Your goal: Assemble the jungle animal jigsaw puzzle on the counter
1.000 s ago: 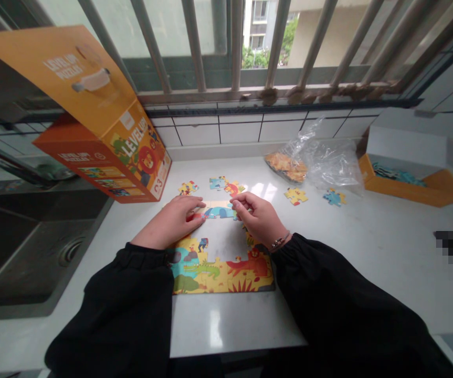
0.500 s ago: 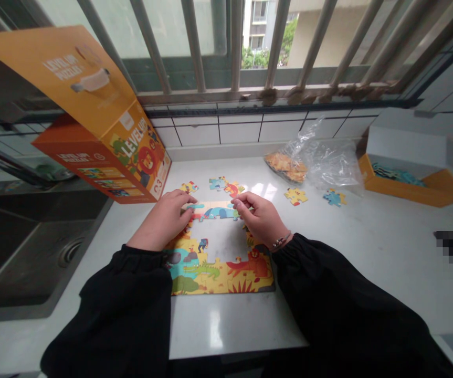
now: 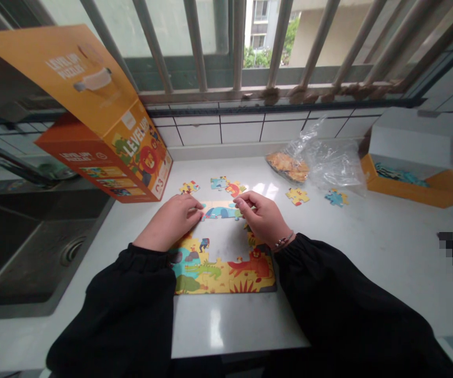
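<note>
A jigsaw puzzle frame (image 3: 206,286) with animal pictures lies on the counter, its middle open to the white surface. Along its far side runs a joined strip of puzzle pieces (image 3: 220,211) showing a blue animal. My left hand (image 3: 175,220) is closed at the strip's left end, thumb and fingers on it, covering the left corner. At the other end, my right hand (image 3: 263,218) pinches the strip's edge between thumb and forefinger; its fingers hide the right corner. Just beyond are loose pieces: a blue one (image 3: 218,182), a red-and-yellow one (image 3: 234,189) and a yellow one (image 3: 189,187).
An orange puzzle box (image 3: 119,163) stands open at the left beside a sink (image 3: 49,252). To the right lie a yellow piece (image 3: 297,196), a blue piece (image 3: 336,197), a plastic bag (image 3: 342,165) with pieces and an open box (image 3: 411,186) with teal pieces.
My left hand has slid right along the strip, and its thumb and forefinger have come closer together. The right hand stays at the strip's right end. The view has shifted slightly.
</note>
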